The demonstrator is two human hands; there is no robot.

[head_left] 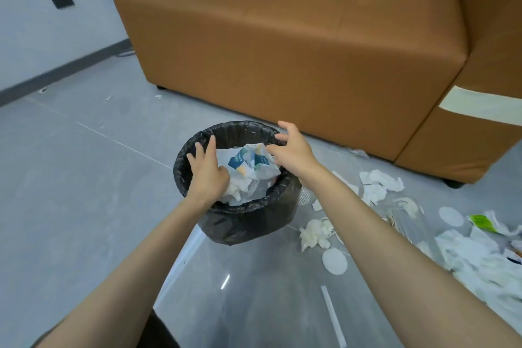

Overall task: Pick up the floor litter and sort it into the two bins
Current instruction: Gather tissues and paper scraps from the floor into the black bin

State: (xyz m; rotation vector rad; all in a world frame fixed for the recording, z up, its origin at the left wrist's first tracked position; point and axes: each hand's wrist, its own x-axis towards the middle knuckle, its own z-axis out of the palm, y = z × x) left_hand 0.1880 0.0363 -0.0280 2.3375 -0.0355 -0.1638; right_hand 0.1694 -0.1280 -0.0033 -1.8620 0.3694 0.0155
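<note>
One bin was in view, part-filled with crumpled paper. Our left hand and right hand hovered over its rim, fingers spread, gripping nothing. Much floor litter lay unsorted to the right; we judged the task under halfway.

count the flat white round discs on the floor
2. The near disc lies just left of the right forearm, below a crumpled tissue; the far disc lies beyond that forearm, left of a green wrapper. Others may be hidden under the paper pile.
</note>
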